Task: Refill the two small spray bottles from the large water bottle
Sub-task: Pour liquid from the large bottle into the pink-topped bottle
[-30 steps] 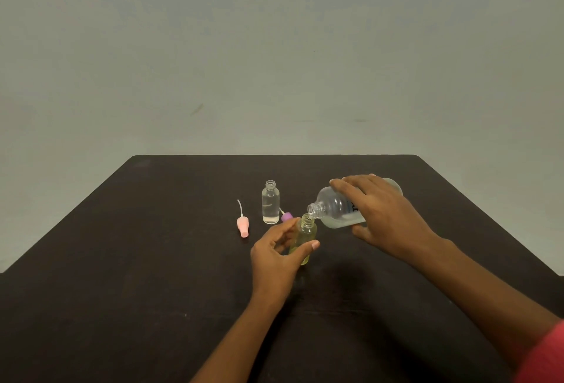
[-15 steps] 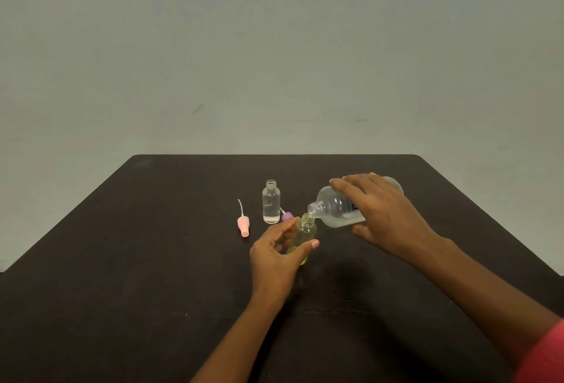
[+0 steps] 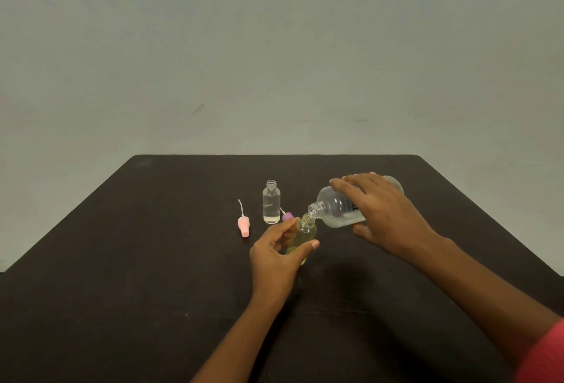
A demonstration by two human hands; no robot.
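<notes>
My right hand (image 3: 384, 218) grips the large clear water bottle (image 3: 334, 208), tilted almost flat with its open mouth just over the neck of a small yellowish spray bottle (image 3: 305, 233). My left hand (image 3: 280, 254) holds that small bottle upright on the table, thumb on one side and fingers on the other. A second small clear bottle (image 3: 271, 206) stands uncapped a little to the left, with some water in it.
A pink spray cap (image 3: 244, 225) with its white tube lies on the dark table (image 3: 122, 260) left of the clear bottle. A purple spray cap (image 3: 287, 216) lies between the two small bottles. A plain grey wall is behind the table.
Hardly anything has moved; the large bottle stays tilted over the yellowish bottle's neck and both hands keep their hold.
</notes>
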